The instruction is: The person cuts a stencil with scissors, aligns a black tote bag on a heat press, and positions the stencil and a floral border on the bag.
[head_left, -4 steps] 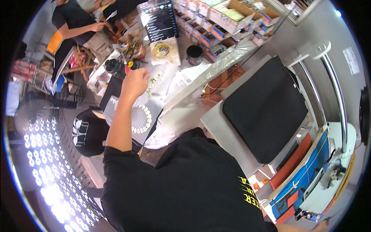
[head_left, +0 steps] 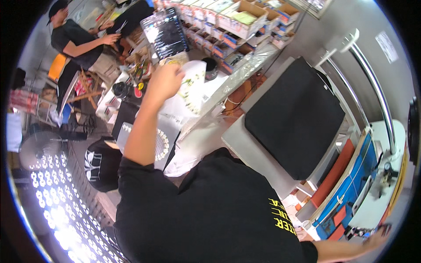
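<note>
Over the worktable (head_left: pixel 239 84), left fingers (head_left: pixel 179 75) grasp a patterned white sheet (head_left: pixel 189 90), now lifted higher; right fingers (head_left: pixel 383 235): cannot tell.

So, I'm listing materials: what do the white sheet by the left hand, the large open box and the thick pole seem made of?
White sheet by the left hand: probably paper, perhaps plastic film; thin, smooth-looking.
Large open box: likely matte cardboard; brown inner walls.
Thick pole: apparently polished metal; bright streaks along it.
</note>
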Tool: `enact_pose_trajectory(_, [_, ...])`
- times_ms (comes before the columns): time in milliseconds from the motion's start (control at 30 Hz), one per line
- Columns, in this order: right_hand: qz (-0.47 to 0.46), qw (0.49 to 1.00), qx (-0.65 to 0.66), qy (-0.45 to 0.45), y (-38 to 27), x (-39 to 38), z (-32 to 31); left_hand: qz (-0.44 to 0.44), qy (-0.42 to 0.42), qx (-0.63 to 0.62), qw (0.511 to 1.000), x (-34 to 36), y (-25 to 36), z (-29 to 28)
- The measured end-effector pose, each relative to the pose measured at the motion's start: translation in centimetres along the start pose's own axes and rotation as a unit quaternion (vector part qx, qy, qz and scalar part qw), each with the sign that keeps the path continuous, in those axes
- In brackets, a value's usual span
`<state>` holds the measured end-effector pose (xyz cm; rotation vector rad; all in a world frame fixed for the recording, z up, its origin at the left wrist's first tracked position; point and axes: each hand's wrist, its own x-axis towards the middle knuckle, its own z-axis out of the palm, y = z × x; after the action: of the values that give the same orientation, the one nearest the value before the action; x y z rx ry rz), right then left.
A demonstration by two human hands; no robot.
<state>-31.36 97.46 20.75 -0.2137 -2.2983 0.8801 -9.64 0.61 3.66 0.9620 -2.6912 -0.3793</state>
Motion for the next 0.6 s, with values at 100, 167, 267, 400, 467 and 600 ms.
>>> enact_pose_trajectory(100, [-0.012,0.975,0.191,-0.114,-8.9,-9.5,13.8,0.074,0.069,0.046,0.994,3.0,10.1,1.0])
enact_pose_trajectory(167, [-0.015,0.945,0.278,-0.169,-12.1,-14.7,19.5,0.17,0.056,0.016,0.984,2.8,18.5,3.2])
enact_pose_trajectory(267, [0.101,0.89,0.358,-0.261,-14.5,-22.5,26.5,0.295,0.113,0.108,0.943,1.4,27.2,11.1])
enact_pose_trajectory(400, [0.226,0.81,0.371,-0.394,-16.5,-33.8,29.3,0.451,0.001,0.003,0.893,-1.8,29.1,21.5])
enact_pose_trajectory(467, [0.276,0.751,0.423,-0.424,-14.7,-38.3,30.8,0.489,-0.048,-0.067,0.868,-2.1,26.7,23.1])
enact_pose_trajectory(600, [0.419,0.697,0.338,-0.473,-16.2,-42.3,31.4,0.554,-0.066,-0.033,0.829,1.2,19.3,23.8])
